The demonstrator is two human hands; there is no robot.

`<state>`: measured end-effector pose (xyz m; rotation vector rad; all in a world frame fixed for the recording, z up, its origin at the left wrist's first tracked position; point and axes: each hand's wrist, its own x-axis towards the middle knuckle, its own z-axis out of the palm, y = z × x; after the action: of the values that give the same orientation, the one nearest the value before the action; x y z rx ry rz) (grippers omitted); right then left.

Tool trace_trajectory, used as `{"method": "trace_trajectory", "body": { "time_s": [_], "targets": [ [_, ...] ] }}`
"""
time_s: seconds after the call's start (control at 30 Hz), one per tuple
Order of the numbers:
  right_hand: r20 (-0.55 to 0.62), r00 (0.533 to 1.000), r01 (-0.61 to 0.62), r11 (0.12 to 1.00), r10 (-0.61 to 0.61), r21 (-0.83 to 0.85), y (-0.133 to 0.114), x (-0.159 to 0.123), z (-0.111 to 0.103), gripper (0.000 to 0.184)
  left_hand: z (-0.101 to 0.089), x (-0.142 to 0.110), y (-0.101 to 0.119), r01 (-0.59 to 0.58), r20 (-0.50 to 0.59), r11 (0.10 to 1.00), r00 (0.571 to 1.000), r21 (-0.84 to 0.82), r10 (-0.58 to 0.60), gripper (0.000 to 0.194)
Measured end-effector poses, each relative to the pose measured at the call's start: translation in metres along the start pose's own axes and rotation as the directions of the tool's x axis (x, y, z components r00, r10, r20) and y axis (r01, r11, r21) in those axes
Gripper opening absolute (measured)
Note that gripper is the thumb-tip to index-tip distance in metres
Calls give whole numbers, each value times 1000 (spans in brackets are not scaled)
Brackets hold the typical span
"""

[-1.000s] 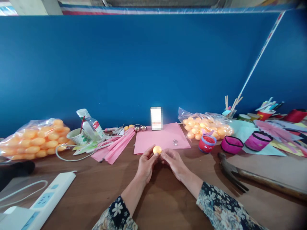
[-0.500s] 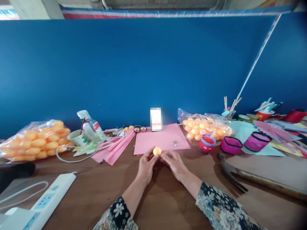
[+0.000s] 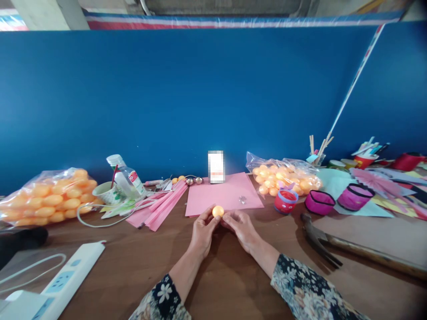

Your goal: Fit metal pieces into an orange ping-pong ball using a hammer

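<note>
An orange ping-pong ball (image 3: 218,212) is pinched between the thumb and fingers of my left hand (image 3: 202,231), over the near edge of a pink paper sheet (image 3: 220,195). Just to the ball's right, my right hand (image 3: 243,230) has its thumb and fingertips pressed together close against it. Whether those fingertips touch the ball or hold something small cannot be made out. A small shiny clear piece (image 3: 242,199) lies on the pink paper beyond my right hand.
Bags of orange balls lie left (image 3: 50,198) and right (image 3: 283,175). Folded pink strips (image 3: 163,204), a bottle (image 3: 128,175) and a power strip (image 3: 71,275) are on the left. Rightward are a red cup (image 3: 286,202), purple fabric rings (image 3: 319,202) and a claw hammer (image 3: 363,249).
My view has shifted very slightly. Both hands keep nearly the same pose, and the ball stays in my left fingers.
</note>
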<state>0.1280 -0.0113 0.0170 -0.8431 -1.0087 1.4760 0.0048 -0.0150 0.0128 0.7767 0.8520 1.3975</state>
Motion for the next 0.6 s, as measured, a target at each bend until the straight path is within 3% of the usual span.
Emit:
{"method": "trace_trajectory", "body": {
  "time_s": [0.6],
  "targets": [
    [-27,1000,5,1000,-5,-4,6,3,-4,25,1,-2,0,16,33,1000,999,14,-17,51]
  ]
}}
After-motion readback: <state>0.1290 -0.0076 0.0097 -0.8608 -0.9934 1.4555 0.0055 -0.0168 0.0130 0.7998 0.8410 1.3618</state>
